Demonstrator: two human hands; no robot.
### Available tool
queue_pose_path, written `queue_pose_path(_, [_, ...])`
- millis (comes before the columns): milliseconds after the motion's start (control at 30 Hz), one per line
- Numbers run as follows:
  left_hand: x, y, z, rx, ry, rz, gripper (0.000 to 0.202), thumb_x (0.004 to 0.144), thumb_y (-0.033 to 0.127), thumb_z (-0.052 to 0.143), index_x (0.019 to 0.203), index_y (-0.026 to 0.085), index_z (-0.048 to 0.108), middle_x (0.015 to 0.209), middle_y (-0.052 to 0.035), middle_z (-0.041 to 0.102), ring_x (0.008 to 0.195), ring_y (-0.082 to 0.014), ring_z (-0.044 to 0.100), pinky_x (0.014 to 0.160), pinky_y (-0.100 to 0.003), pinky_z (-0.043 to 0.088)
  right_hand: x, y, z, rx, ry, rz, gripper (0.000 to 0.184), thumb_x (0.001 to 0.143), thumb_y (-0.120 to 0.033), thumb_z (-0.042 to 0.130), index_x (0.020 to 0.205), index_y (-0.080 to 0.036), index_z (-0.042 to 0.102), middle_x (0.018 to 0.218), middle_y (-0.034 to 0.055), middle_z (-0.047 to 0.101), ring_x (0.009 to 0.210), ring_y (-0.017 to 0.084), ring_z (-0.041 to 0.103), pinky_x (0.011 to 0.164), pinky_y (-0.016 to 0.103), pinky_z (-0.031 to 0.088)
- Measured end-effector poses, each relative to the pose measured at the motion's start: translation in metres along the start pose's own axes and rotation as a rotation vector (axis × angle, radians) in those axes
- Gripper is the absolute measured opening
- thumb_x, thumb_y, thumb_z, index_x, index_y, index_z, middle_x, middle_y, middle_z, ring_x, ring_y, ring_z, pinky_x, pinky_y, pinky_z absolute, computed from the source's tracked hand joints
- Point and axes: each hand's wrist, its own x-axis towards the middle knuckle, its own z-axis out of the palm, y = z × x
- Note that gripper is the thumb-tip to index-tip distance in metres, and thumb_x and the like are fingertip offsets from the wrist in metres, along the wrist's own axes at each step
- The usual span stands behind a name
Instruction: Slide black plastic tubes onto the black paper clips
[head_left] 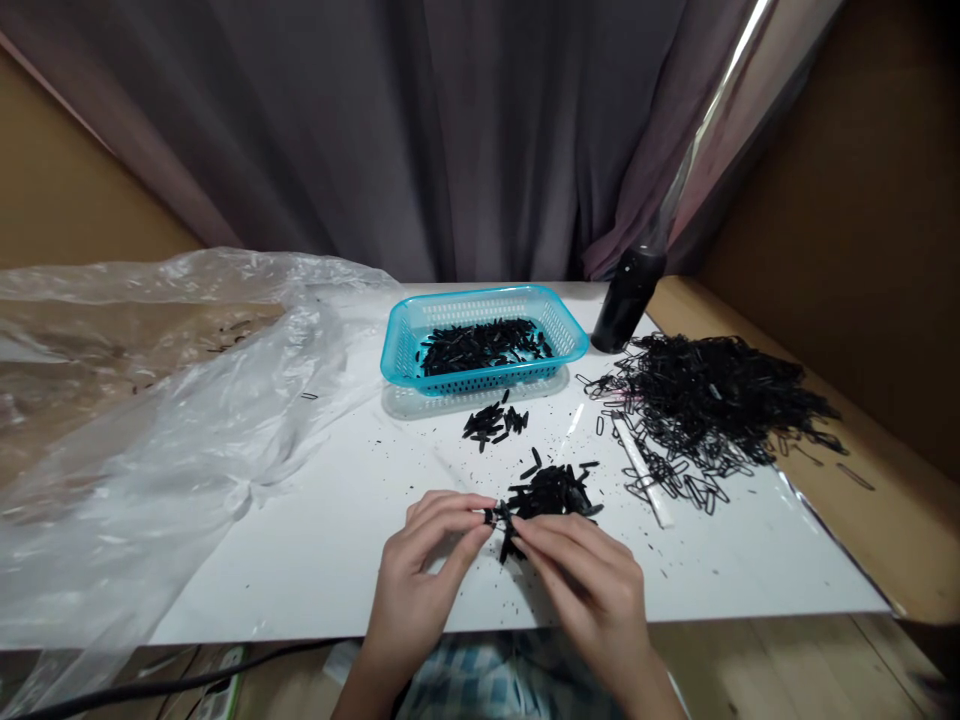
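- The left hand (424,560) and the right hand (581,570) meet at the near edge of the white tabletop (337,540), fingertips pinched together on one small black piece (496,517) held between them.
- The piece lies roughly crosswise, one end in each hand; neither hand is clearly nearer to it.
- It is short, slim and matt black; finer detail is too small to tell.
- Just beyond the right hand's fingertips lies a loose pile of like black pieces (553,490); a smaller cluster (495,422) sits farther back.
- A turquoise mesh basket (480,305) holds more of them.
- To the right spreads a heap of black paper clips (705,400) beside a dark bottle (626,298); clear plastic sheeting (150,400) covers the left.
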Motion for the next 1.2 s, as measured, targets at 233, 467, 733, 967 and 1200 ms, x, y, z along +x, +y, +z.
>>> queue_pose_path(233, [-0.001, -0.002, 0.000, 0.036, -0.007, 0.014, 0.014, 0.091, 0.013, 0.065, 0.086, 0.024, 0.071, 0.097, -0.0018, 0.078, 0.092, -0.0189, 0.068, 0.086, -0.032, 0.049, 0.000, 0.000, 0.000, -0.062, 0.003, -0.014, 0.033, 0.093, -0.006, 0.061, 0.121, -0.021, 0.069, 0.102, 0.0063, 0.077, 0.087, 0.018, 0.071, 0.075, 0.031, 0.060])
queue_pose_path(467, [-0.003, -0.003, 0.001, 0.099, -0.030, -0.023, 0.011, 0.093, 0.017, 0.064, 0.086, 0.024, 0.071, 0.099, -0.0037, 0.078, 0.094, -0.0225, 0.067, 0.087, -0.037, 0.048, 0.000, 0.001, -0.001, -0.132, -0.011, -0.038, 0.031, 0.094, -0.008, 0.058, 0.120, -0.020, 0.069, 0.101, 0.0069, 0.078, 0.086, 0.019, 0.072, 0.073, 0.033, 0.061])
queue_pose_path(733, [-0.004, -0.002, 0.001, 0.126, -0.031, -0.018, 0.012, 0.091, 0.017, 0.065, 0.084, 0.024, 0.071, 0.098, -0.0037, 0.078, 0.093, -0.0232, 0.067, 0.086, -0.036, 0.046, 0.005, 0.001, -0.008, -0.257, -0.038, -0.117, 0.035, 0.095, -0.007, 0.049, 0.118, -0.019, 0.072, 0.100, 0.0093, 0.078, 0.080, 0.021, 0.072, 0.067, 0.035, 0.061])
queue_pose_path(967, [-0.004, -0.001, 0.002, 0.133, -0.047, -0.026, 0.012, 0.092, 0.017, 0.065, 0.086, 0.025, 0.072, 0.099, -0.0027, 0.078, 0.094, -0.0232, 0.067, 0.088, -0.037, 0.045, 0.005, 0.004, -0.014, -0.201, -0.087, -0.109, 0.035, 0.094, -0.006, 0.047, 0.117, -0.019, 0.071, 0.099, 0.0080, 0.078, 0.081, 0.019, 0.073, 0.071, 0.033, 0.061])
queue_pose_path(1200, [-0.004, -0.001, 0.001, 0.107, -0.033, -0.026, 0.011, 0.092, 0.019, 0.065, 0.086, 0.025, 0.072, 0.098, -0.0025, 0.079, 0.092, -0.0230, 0.068, 0.087, -0.038, 0.046, 0.000, 0.006, -0.013, -0.019, -0.051, -0.008, 0.039, 0.093, -0.005, 0.052, 0.121, -0.026, 0.069, 0.099, 0.0051, 0.077, 0.086, 0.019, 0.073, 0.070, 0.032, 0.061])
